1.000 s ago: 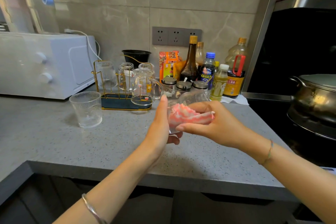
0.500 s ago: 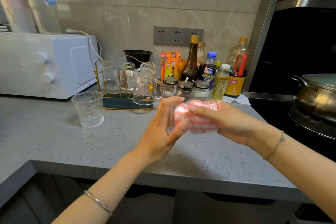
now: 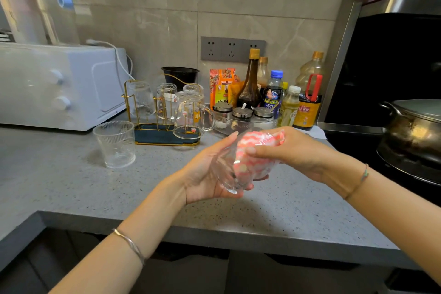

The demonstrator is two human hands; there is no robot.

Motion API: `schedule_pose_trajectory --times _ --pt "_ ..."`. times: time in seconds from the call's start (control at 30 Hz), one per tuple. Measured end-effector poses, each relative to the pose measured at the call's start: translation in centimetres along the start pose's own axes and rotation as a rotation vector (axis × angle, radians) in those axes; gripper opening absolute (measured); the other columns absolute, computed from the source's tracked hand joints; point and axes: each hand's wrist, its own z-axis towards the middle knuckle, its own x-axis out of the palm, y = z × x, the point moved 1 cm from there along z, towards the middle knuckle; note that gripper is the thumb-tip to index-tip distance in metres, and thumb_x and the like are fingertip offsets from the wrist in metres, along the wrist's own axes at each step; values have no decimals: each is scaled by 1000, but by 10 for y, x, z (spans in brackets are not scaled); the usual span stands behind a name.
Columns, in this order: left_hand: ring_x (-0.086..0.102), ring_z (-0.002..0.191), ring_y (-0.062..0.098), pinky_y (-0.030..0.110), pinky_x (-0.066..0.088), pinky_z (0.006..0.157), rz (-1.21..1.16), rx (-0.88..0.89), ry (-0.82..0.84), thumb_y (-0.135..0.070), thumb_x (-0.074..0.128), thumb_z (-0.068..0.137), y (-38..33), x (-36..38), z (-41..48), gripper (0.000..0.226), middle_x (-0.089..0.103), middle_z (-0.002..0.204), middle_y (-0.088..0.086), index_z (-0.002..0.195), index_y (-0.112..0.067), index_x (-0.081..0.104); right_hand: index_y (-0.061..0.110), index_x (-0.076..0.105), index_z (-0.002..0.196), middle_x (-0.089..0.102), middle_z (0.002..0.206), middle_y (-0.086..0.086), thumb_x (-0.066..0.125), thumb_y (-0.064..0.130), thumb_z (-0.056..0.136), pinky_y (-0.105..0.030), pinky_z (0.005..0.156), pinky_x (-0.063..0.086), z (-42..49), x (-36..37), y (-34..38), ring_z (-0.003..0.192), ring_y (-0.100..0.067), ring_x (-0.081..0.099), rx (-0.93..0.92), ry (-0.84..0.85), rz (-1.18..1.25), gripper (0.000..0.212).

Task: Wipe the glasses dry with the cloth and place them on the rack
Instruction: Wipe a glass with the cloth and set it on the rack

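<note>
Above the desk (image 3: pixel 71 186), the left hand (image 3: pixel 205 174) cradles the tilted glass (image 3: pixel 228 178), fingers curled round it. The right hand (image 3: pixel 296 150) clamps the cloth (image 3: pixel 253 150) into its mouth. Best to grip firmly, twist slowly and reach the bottom.
</note>
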Motion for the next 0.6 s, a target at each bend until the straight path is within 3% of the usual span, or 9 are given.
schedule_pose_trajectory --times 0.07,0.17,0.23,0.33,0.43,0.53,0.6 --pt "68 66 26 33 56 60 -19 15 -25 -55 56 76 -2 1 -4 47 73 91 13 87 -16 80 6 70 100 76 85 -6 74 37 58 -21 71 52 2 -1 -2 81 -16 70 13 -9 144 52" --pt "68 66 28 33 58 58 -67 37 -50 -54 59 75 -4 -2 -10 55 72 104 19 110 -13 69 6 67 89 69 61 0 62 31 82 -17 54 54 3 -5 -4 53 -6 65 40 -87 461 26" --pt "69 67 28 34 59 58 -104 47 -54 -55 61 74 -6 -2 -12 64 66 120 24 123 -13 63 10 68 91 72 70 -2 60 29 88 -23 70 57 3 -9 -7 63 -9 68 27 -208 556 21" --pt "70 73 29 37 61 58 -163 76 -135 -53 66 69 -4 0 -10 67 65 123 22 125 -15 62 15 67 111 74 100 -5 59 34 90 -32 89 55 3 -7 -6 96 -17 70 -155 -330 507 29" --pt "70 79 32 40 60 65 -248 109 -187 -52 68 73 -2 2 -6 58 70 107 20 115 -13 67 23 69 106 73 102 5 66 35 84 -24 80 56 -1 12 -1 94 -7 68 -356 -434 239 26" --pt "68 89 28 41 57 81 -262 177 -156 -55 62 84 -4 2 -4 50 70 109 17 105 -11 74 24 66 109 64 116 16 63 27 82 -16 71 54 -3 36 -2 95 5 62 -470 -288 81 27" --pt "67 93 26 41 53 88 -261 206 -141 -56 58 86 -6 3 -4 50 70 108 15 99 -12 77 17 61 123 58 130 15 56 28 86 -22 87 54 -2 41 -3 113 5 56 -502 -227 106 39"
